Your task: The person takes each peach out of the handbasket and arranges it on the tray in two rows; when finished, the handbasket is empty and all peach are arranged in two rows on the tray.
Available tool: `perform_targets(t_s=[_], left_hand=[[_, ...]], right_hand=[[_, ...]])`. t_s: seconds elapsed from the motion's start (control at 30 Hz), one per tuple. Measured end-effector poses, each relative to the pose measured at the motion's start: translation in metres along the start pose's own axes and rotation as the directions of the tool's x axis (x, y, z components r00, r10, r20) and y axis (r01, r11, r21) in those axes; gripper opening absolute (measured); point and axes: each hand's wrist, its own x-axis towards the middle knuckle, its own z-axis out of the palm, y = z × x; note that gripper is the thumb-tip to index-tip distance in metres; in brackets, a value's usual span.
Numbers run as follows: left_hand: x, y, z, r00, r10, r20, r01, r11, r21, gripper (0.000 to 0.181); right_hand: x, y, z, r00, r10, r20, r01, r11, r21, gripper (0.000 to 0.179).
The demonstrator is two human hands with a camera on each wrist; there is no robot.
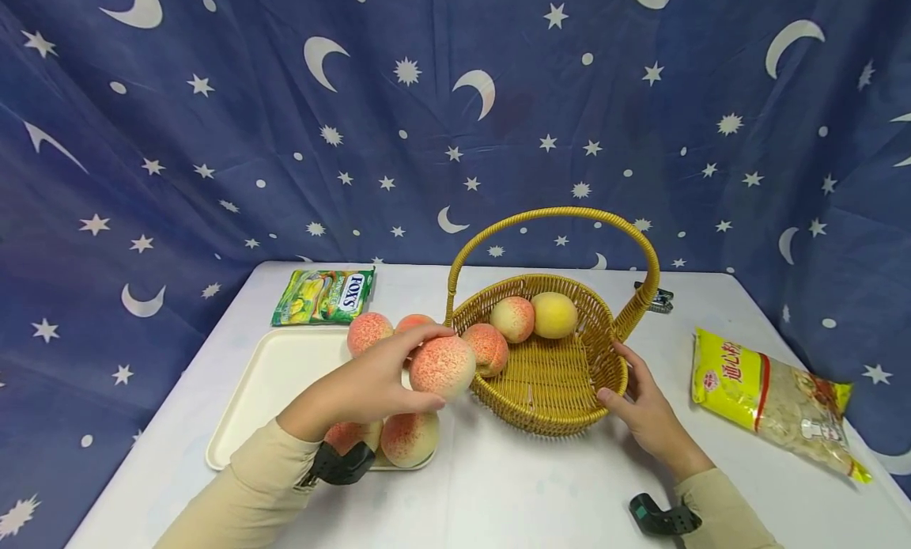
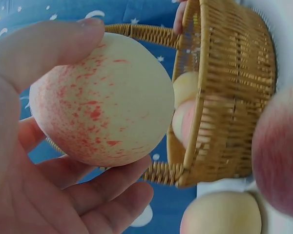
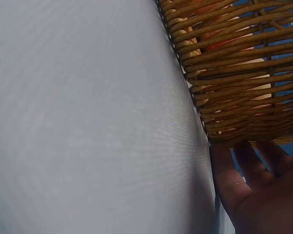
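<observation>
The left hand (image 1: 373,383) holds one big peach (image 1: 443,367). Its thumb is on one side of the peach and its fingers curl round the other side. The peach is pale with lots of red specks. It is up off the table (image 1: 527,497), right by the left side of the wicker basket (image 1: 544,424). I cannot tell if it touches the basket.

The right hand (image 1: 648,414) grips the right side of the basket, with the thumb at the rim and the fingers round the outside. The basket has a tall round handle (image 1: 558,213). Three fruits lie inside it: a red and cream peach (image 1: 512,319), a redder peach (image 1: 487,349) near the left rim, and a yellow fruit (image 1: 555,316).

Left of the basket is a cream tray (image 1: 281,367). More peaches (image 1: 410,438) are on its right part, two at the back and two at the front. The left arm reaches over the tray. Behind the tray lies a green FOX'S bag (image 1: 323,296).

On the right side of the table is a yellow and clear bag of pasta (image 1: 776,407). A small dark thing (image 1: 660,298) sits behind the basket. At the back hangs a blue cloth (image 1: 398,153) with white moons and stars.
</observation>
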Motion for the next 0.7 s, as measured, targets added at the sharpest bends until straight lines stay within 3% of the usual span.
perform_targets(t_s=[0.27, 0.5, 0.7], left_hand=[[-0.013, -0.012, -0.015, 0.998, -0.005, -0.055, 0.001, 0.998, -0.063, 0.075], [-0.026, -0.024, -0.033, 0.989, -0.078, -0.127, 0.076, 0.997, -0.018, 0.076], [-0.031, -0.038, -0.050, 0.972, -0.101, -0.211, 0.110, 0.993, 0.031, 0.076]], right_hand=[[0.000, 0.001, 0.001, 1.000, -0.007, -0.003, 0.007, 1.000, 0.010, 0.079], [-0.001, 0.002, 0.001, 1.000, -0.010, 0.001, 0.010, 1.000, 0.015, 0.080], [-0.002, 0.000, 0.000, 1.000, -0.022, -0.001, 0.022, 1.000, 0.008, 0.081]])
